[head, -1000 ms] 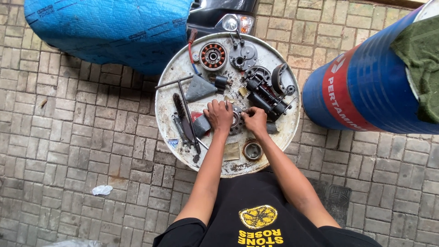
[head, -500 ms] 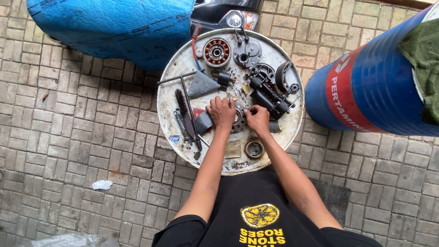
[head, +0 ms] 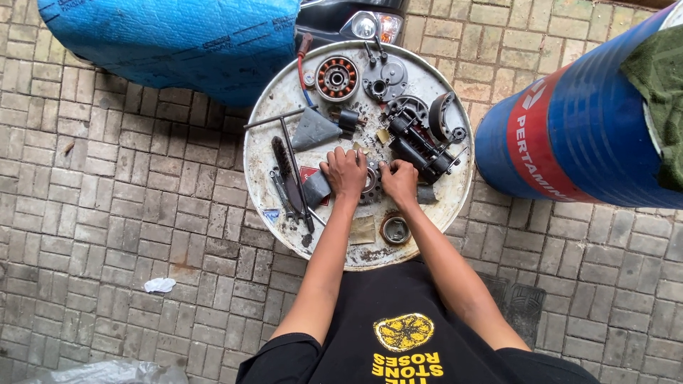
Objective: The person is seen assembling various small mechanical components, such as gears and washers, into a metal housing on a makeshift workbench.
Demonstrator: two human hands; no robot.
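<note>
On drum lid [head: 284,92]: engine parts; both hands [head: 345,172] [head: 400,181] clamped on round part [head: 370,183].

Round, stained white metal drum top [head: 279,178] used as a bench, on brick paving.
Far edge: copper-wound round stator [head: 336,77], grey metal cover plate [head: 385,77]. Right edge: black engine assembly [head: 418,144]. Left edge: long T-handle wrench [head: 288,146], dark wire brush [head: 284,165]. Near edge: small round metal ring [head: 395,229], tan paper scrap [head: 362,230].

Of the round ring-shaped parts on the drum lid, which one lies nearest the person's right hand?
The small metal ring at the lid's near edge, just below the right hand. The copper-wound stator lies far off at the lid's far side.
</note>
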